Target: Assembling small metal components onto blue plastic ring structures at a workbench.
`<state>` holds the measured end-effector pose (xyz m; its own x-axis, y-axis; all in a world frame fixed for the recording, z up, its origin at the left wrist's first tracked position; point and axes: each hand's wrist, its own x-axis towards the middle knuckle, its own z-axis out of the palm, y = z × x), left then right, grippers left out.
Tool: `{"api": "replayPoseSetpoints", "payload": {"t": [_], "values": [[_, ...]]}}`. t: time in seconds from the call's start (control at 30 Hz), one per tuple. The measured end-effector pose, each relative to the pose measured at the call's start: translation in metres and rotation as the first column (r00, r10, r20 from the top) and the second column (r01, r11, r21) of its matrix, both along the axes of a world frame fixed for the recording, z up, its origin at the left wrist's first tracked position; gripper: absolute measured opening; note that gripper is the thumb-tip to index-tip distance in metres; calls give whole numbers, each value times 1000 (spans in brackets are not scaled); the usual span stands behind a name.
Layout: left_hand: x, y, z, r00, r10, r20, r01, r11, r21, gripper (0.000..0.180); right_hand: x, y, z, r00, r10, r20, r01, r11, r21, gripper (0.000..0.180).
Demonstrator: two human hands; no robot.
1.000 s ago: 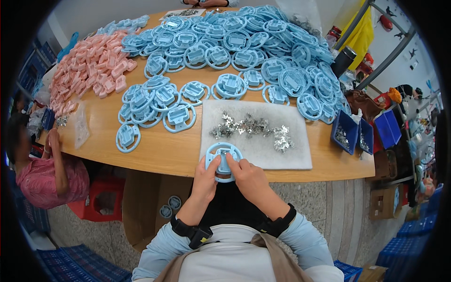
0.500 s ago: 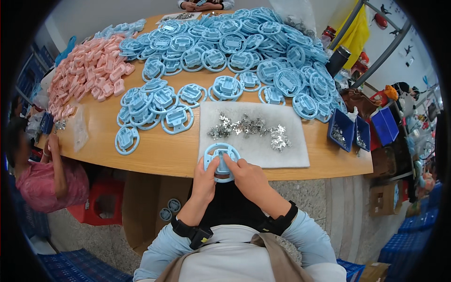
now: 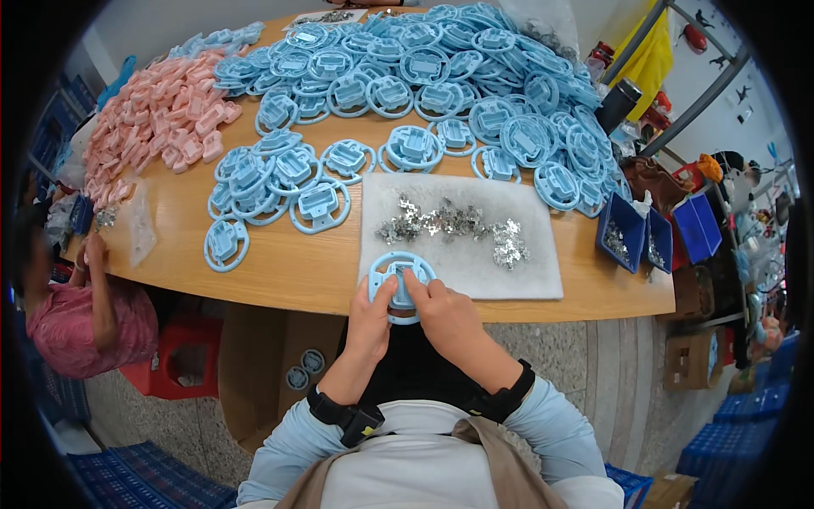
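Both my hands hold one light-blue plastic toy steering wheel (image 3: 402, 258) at the table's front edge. My left hand (image 3: 370, 321) grips its left rim, with the thumb over the raised centre. Opposite it, my right hand (image 3: 448, 316) is closed on the right side, a finger or thumb pressing into the centre recess. Whether a small metal piece lies under that fingertip cannot be made out. Just beyond the wheel, small shiny metal pieces (image 3: 449, 220) are spread in heaps on a white foam pad (image 3: 475, 282).
A large heap of blue wheels (image 3: 424, 64) fills the table's far side; a smaller pile (image 3: 254, 178) lies left. Pink plastic parts (image 3: 161, 110) are heaped farther left, near a seated person in pink (image 3: 93, 327). Blue bins (image 3: 621, 233) stand right. A cardboard box (image 3: 259, 373) sits below the table.
The view has shifted slightly, so the table contents sit a little higher. My hands keep the same hold on the wheel, my right fingertip still pressed at its centre.
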<state>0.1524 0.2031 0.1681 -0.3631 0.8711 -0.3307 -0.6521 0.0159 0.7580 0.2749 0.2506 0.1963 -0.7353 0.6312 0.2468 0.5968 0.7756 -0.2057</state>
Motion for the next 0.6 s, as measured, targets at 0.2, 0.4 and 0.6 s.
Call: {"api": "replayPoseSetpoints", "payload": {"t": [0.2, 0.4, 0.6], "values": [[-2, 1, -6, 998, -19, -55, 20, 1000, 3, 24, -12, -3, 13, 991, -24, 128, 24, 1000, -3, 43], [0, -5, 8, 1000, 9, -3, -9, 997, 75, 27, 10, 17, 2, 920, -136, -367, 64, 977, -202, 36], [-24, -12, 12, 972, -223, 77, 227, 973, -48, 30, 7, 21, -1, 774, -317, -548, -193, 707, -681, 31]]}}
